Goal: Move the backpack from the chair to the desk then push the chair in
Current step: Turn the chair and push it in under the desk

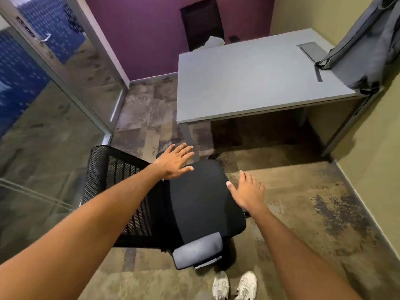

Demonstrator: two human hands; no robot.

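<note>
Though slumped, grey backpack [365, 48] on desk [249, 83]

A: What stands left of the left hand [175, 162]?

B: A glass partition [43, 137] in metal frames, with a blue dotted surface [17, 83] behind it.

A: And far ahead of that hand?

B: A purple wall [151, 40], with a far chair [202, 22], dark, against it.

A: Right of the right hand [249, 191]?

B: An olive wall [368, 159], meeting mottled brown-and-grey carpet [292, 202]. The light is soft and even; the glass mirrors the carpet.
</note>
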